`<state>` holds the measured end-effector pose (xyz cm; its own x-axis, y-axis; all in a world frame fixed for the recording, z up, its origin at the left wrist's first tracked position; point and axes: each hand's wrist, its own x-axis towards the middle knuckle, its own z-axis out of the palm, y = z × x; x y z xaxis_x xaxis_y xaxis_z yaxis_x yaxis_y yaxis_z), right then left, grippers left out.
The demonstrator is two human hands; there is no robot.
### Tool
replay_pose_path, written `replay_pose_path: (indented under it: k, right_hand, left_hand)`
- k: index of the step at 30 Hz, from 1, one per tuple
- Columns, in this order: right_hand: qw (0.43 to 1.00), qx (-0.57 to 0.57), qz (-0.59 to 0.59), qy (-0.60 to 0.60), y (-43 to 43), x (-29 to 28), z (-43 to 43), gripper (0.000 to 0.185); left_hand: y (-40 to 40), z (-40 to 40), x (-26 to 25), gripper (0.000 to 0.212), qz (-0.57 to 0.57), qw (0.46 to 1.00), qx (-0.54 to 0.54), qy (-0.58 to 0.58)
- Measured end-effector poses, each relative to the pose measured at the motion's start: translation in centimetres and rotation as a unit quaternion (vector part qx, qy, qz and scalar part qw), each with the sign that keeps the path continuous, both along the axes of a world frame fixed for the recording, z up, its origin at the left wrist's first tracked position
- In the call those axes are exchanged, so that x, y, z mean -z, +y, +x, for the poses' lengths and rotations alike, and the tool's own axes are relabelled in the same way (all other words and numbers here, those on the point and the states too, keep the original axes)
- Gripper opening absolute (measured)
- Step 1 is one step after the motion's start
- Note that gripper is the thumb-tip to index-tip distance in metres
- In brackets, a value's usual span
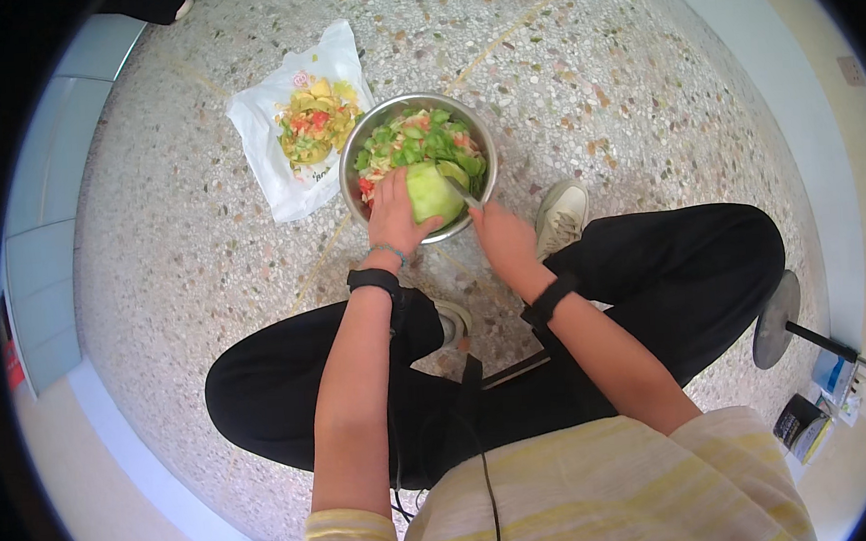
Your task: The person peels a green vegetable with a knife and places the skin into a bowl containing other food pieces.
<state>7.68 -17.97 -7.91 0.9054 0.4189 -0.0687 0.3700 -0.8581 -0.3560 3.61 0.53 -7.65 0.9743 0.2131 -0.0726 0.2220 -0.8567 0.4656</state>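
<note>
A pale green peeled melon or gourd point(431, 193) rests over the near side of a round stainless steel bowl point(492, 157). My left hand point(395, 215) grips it from the left, fingers spread over its side. In my right hand point(503, 239) is a knife point(463, 192), its blade against the melon's right side, where a slice point(454, 171) shows beside it. Chopped green, red and whitish pieces point(415, 139) fill the bowl under and beyond the melon. How deep the blade sits in the flesh I cannot tell.
Left of the bowl, a white plastic bag point(260, 125) lies on the speckled terrazzo floor point(616, 128) with yellowish peelings and scraps point(315, 122) on it. My shoe point(564, 216) is close to the bowl's right. A stand with a round base point(776, 318) is beside my right knee.
</note>
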Motion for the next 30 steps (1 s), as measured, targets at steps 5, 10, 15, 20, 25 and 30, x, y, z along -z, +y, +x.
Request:
replay_pose_path:
  k: [5,10,15,20,25,30]
  right_hand:
    - [1.000,-0.008,-0.013,-0.003,0.4,-0.1,0.9,0.037]
    - [0.999,0.015,-0.001,0.042,0.9,0.6,2.0,0.042]
    - [0.771,0.166,0.296,0.539,-0.6,-0.8,5.1,0.051]
    - [0.644,0.211,0.383,0.627,-2.1,-2.1,4.2,0.050]
    - [0.931,0.056,0.260,0.250,-2.0,2.3,2.0,0.047]
    - [0.978,0.052,0.137,0.151,-0.9,0.6,-0.9,0.039]
  left_hand:
    - [-0.1,-0.1,0.3,0.097,0.004,1.000,-0.007,-0.008]
    - [-0.5,0.2,-0.3,0.097,-0.011,1.000,-0.019,0.013]
    - [-0.1,-0.1,0.2,0.098,-0.010,1.000,-0.017,0.010]
    - [0.2,-0.5,0.2,0.099,-0.023,0.999,-0.026,0.000]
    - [-0.1,0.1,0.7,0.099,-0.021,1.000,-0.019,-0.006]
    - [0.2,-0.3,0.7,0.098,-0.021,1.000,-0.020,-0.002]
